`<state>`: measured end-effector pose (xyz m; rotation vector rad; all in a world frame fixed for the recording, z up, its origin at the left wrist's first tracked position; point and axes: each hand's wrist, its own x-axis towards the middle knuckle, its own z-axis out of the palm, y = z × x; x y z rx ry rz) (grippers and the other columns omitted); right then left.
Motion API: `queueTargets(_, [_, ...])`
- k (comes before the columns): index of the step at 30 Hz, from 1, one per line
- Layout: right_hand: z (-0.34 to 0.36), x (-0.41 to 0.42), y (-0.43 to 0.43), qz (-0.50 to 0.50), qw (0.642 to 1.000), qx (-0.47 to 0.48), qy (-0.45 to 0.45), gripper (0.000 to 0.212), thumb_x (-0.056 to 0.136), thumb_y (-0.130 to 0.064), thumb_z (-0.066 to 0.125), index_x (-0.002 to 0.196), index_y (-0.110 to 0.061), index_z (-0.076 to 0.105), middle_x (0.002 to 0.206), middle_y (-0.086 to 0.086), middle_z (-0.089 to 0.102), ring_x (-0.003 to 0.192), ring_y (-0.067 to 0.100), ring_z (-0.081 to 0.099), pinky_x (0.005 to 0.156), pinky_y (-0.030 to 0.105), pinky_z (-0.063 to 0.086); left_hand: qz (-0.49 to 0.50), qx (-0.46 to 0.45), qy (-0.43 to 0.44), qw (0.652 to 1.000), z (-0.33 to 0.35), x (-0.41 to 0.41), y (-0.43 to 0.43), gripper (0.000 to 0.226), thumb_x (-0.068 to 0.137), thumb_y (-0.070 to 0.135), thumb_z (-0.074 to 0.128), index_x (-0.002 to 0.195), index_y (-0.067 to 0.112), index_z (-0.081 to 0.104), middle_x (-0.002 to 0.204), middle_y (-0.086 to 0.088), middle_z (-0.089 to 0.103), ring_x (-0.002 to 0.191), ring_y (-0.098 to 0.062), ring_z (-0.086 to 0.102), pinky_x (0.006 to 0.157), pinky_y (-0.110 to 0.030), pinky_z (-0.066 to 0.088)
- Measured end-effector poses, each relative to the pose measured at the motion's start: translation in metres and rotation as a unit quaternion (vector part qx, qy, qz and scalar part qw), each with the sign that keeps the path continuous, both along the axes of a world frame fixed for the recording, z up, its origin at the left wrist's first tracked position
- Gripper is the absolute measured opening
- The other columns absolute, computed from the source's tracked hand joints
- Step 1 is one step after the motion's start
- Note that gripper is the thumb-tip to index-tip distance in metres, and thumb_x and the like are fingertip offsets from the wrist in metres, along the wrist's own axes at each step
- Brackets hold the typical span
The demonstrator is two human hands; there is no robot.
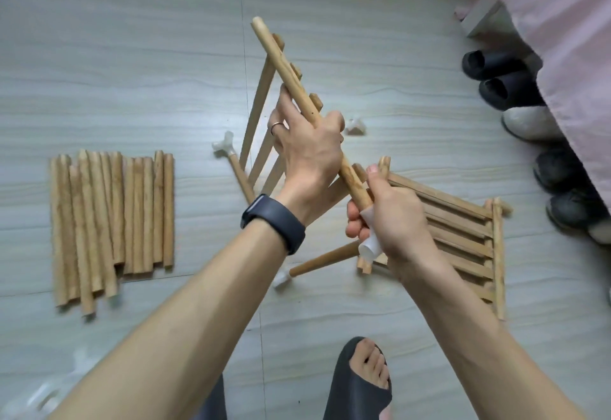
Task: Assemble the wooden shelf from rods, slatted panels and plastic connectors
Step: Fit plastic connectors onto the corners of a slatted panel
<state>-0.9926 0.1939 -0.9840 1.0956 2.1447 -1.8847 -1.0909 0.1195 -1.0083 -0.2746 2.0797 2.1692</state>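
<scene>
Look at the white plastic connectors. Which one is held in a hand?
The connector gripped by the right hand, at the end of the rod that the left hand holds. The others lie on the floor.

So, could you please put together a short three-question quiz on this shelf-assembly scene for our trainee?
1. True or false: the left hand grips the rod around its middle.
2. What does the right hand hold at the rod's near end? A) a white plastic connector B) a screwdriver C) a roll of tape
3. Fill in: the pile of loose rods lies on the floor to the person's ____.

Key: 1 true; 2 A; 3 left.
</scene>
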Motion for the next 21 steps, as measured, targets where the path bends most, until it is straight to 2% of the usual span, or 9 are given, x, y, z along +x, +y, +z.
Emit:
queueTargets(2, [-0.001,0.001,0.001,-0.032,0.999,-0.03,-0.005,0.059,0.108,-0.044,0.039,0.064,-0.01,0.06,0.052,0.003,0.062,0.039,0.013,0.052,0.036,0.021,0.035,0.019,-0.002,0.002,1.0,-0.005,0.001,0.003,0.084,0.072,0.031,0.052,0.15,0.047,0.026,0.133,0.005,0.036,0.123,-0.032,0.049,0.102,-0.053,0.047])
queueTargets(5, [-0.007,-0.001,0.007,-0.065,0.995,-0.079,-0.016,0.067,0.105,-0.048,0.044,0.049,-0.019,0.067,0.054,0.004,0.062,0.049,0.017,0.05,0.036,0.021,0.034,0.012,-0.027,0.014,0.999,-0.014,0.004,0.01,0.083,0.073,0.039,0.05,0.15,0.052,0.021,0.136,0.012,0.033,0.134,-0.026,0.034,0.109,-0.052,0.041])
queueTargets(8, [-0.024,-0.002,0.018,-0.098,0.978,-0.18,-0.026,0.046,0.098,-0.057,0.054,0.084,-0.014,0.063,0.056,-0.001,0.056,0.041,0.008,0.044,0.034,0.018,0.031,-0.118,-0.105,0.038,0.987,-0.039,0.006,0.005,0.077,0.081,0.069,0.04,0.153,0.045,0.025,0.16,0.005,0.019,0.149,-0.026,0.018,0.122,-0.05,0.022])
queueTargets(11, [-0.054,0.004,0.035,-0.145,0.951,-0.269,-0.042,0.048,0.094,-0.061,0.057,0.079,-0.016,0.054,0.055,-0.005,0.045,0.035,0.005,0.032,0.033,0.016,0.025,-0.192,-0.194,0.067,0.96,-0.082,0.025,-0.039,0.089,0.082,0.083,0.031,0.155,0.031,0.036,0.161,0.0,0.026,0.148,-0.016,0.019,0.123,-0.042,0.02])
queueTargets(13, [-0.078,0.01,0.044,-0.186,0.925,-0.327,-0.06,0.046,0.095,-0.057,0.059,0.074,-0.017,0.053,0.054,-0.007,0.043,0.033,0.004,0.031,0.034,0.014,0.024,-0.276,-0.323,0.112,0.898,-0.114,0.044,-0.078,0.099,0.079,0.09,0.031,0.154,0.027,0.036,0.157,-0.002,0.034,0.145,-0.017,0.026,0.121,-0.042,0.024])
queueTargets(15, [-0.102,0.02,0.05,-0.219,0.893,-0.385,-0.081,0.043,0.096,-0.055,0.059,0.072,-0.019,0.053,0.053,-0.01,0.042,0.033,0.004,0.033,0.039,0.014,0.028,-0.403,-0.445,0.151,0.785,-0.141,0.064,-0.107,0.116,0.071,0.099,0.027,0.159,0.024,0.023,0.163,-0.005,0.025,0.15,-0.022,0.02,0.123,-0.047,0.02])
queueTargets(17, [-0.126,0.03,0.051,-0.241,0.87,-0.42,-0.095,0.041,0.097,-0.053,0.058,0.072,-0.02,0.054,0.054,-0.01,0.044,0.035,0.003,0.036,0.047,0.015,0.031,-0.459,-0.52,0.173,0.699,-0.163,0.075,-0.121,0.121,0.072,0.096,0.037,0.162,0.021,0.008,0.168,-0.007,0.011,0.155,-0.027,0.009,0.125,-0.052,0.011])
queueTargets(19, [-0.145,0.041,0.053,-0.242,0.866,-0.423,-0.112,0.037,0.1,-0.049,0.055,0.077,-0.02,0.057,0.057,-0.01,0.048,0.04,0.002,0.042,0.055,0.017,0.031,-0.454,-0.574,0.195,0.653,-0.175,0.078,-0.124,0.109,0.08,0.069,0.058,0.161,0.017,0.008,0.163,-0.012,0.022,0.152,-0.031,0.015,0.124,-0.049,0.014])
queueTargets(21, [-0.157,0.051,0.053,-0.219,0.881,-0.397,-0.135,0.031,0.102,-0.044,0.053,0.086,-0.018,0.062,0.064,-0.01,0.056,0.049,0.004,0.052,0.058,0.02,0.034,-0.45,-0.604,0.178,0.634,-0.176,0.078,-0.123,0.099,0.077,0.045,0.064,0.157,0.014,0.015,0.151,-0.015,0.035,0.144,-0.033,0.026,0.12,-0.05,0.018])
